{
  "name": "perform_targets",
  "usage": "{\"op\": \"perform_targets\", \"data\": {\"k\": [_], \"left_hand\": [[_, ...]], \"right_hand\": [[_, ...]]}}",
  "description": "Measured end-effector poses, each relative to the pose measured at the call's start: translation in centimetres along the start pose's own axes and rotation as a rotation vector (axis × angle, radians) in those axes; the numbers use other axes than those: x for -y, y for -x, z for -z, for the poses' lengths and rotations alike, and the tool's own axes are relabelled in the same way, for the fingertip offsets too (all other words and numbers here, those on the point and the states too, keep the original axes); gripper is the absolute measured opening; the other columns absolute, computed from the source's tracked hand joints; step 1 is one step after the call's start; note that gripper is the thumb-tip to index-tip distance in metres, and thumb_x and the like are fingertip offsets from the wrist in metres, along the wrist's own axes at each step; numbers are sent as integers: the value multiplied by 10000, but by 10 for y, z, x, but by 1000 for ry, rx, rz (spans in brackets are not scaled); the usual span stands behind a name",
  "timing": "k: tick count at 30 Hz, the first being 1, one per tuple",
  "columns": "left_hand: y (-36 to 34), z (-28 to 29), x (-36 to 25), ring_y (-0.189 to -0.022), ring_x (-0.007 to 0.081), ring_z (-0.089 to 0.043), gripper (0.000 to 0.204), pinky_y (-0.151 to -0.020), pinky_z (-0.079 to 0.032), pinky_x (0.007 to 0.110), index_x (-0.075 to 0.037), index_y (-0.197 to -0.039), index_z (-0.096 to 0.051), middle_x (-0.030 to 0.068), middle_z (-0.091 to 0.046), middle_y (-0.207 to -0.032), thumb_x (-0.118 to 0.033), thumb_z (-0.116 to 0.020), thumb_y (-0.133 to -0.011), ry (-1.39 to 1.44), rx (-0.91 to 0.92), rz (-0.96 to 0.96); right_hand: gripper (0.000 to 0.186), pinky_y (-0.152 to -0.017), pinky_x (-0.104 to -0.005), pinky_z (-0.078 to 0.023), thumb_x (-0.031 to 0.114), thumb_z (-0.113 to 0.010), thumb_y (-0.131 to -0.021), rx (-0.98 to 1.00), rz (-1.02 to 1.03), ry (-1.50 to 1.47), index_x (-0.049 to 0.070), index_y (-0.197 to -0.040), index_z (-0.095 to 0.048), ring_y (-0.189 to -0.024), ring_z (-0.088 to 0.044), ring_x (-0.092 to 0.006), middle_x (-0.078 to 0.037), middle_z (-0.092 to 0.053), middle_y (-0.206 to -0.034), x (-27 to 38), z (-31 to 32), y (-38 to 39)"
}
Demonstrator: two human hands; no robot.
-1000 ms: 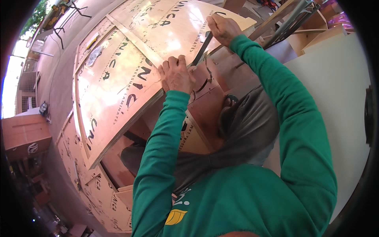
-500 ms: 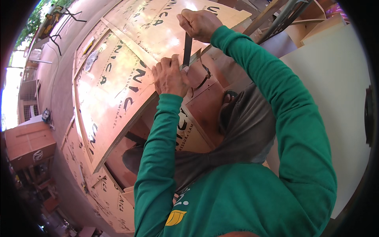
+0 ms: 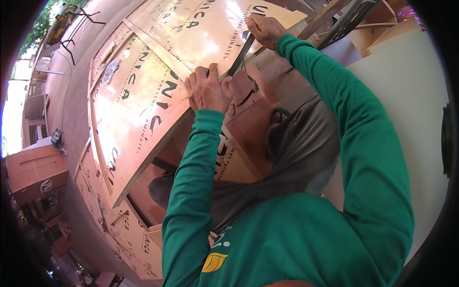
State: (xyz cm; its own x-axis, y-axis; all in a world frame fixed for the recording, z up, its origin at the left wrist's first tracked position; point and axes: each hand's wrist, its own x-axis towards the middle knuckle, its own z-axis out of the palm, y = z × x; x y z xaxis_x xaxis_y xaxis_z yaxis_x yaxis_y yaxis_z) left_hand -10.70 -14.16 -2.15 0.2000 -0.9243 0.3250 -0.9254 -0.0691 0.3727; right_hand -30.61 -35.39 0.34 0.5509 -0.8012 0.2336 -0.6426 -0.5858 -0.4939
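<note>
A large laminate-covered panel (image 3: 138, 103) with a peach-coloured printed film lies before me. My left hand (image 3: 209, 91) rests at its near edge, fingers over the top face and thumb down by the edge. A dark, flat edging strip (image 3: 240, 56) runs from beside that thumb up to my right hand (image 3: 266, 31). The right fist is closed round the strip's far end and holds it slanting off to the right. A thin dark curled piece (image 3: 246, 98) hangs below the edge, near the left thumb.
Light wooden battens (image 3: 155, 47) lie across the panel, with crumpled clear plastic (image 3: 111, 71) at its far left. A broad white board (image 3: 397, 91) stands to my right. A brown box (image 3: 37, 165) sits at the left. My bent legs (image 3: 301, 138) are under the panel's edge.
My right hand has moved right and slightly down, so the strip has tilted from nearly upright to a slant. My left hand stays at the panel's edge.
</note>
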Motion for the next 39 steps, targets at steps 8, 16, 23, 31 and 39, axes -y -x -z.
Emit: {"op": "perform_targets", "data": {"k": [8, 16, 23, 31, 39], "left_hand": [[1, 4, 3, -1151, 389, -626, 464, -1019, -514, 523, -130, -1343, -737, 133, -668, -1179, -324, -835, -934, -7, 2, -18], [0, -1, 0, -1134, 397, -635, 442, -1002, -521, 526, -122, -1303, -746, 141, -671, -1151, -362, -829, -942, -12, -15, -12], [0, 1, -3, -1152, 391, -639, 518, -1017, -515, 525, -142, -1376, -742, 143, -685, -1189, -421, -827, -947, -12, -2, 14], [-1, 1, -5, -1242, 383, -625, 563, -1214, -380, 659, -107, -1420, -697, 144, -675, -1283, -427, -794, -968, -23, 24, -7], [-15, -9, -17, -1249, 405, -649, 463, -1219, -355, 692, -126, -1370, -755, 168, -705, -1294, -396, -787, -995, -77, 36, -2]], "right_hand": [[438, -780, -571, -546, 462, -505, -1165, -68, 117, -33, 57, -1068, -639, -824, -692, -488, -227, -705, -817, 48, 4, -20], [533, -820, -554, -555, 511, -429, -1174, 40, -4, -5, 43, -1060, -658, -836, -724, -448, -178, -732, -816, -4, 5, -7], [554, -895, -551, -591, 567, -518, -1104, 51, -86, 151, 43, -1099, -696, -943, -774, -440, -228, -793, -955, 68, 21, -16], [536, -936, -539, -605, 487, -524, -1094, 49, -181, 138, 0, -1206, -717, -994, -782, -451, -267, -803, -1039, 52, 14, -19], [449, -888, -538, -595, 438, -537, -1105, -82, -115, -33, 33, -1114, -730, -947, -760, -473, -256, -790, -961, 26, 16, -29]]}}
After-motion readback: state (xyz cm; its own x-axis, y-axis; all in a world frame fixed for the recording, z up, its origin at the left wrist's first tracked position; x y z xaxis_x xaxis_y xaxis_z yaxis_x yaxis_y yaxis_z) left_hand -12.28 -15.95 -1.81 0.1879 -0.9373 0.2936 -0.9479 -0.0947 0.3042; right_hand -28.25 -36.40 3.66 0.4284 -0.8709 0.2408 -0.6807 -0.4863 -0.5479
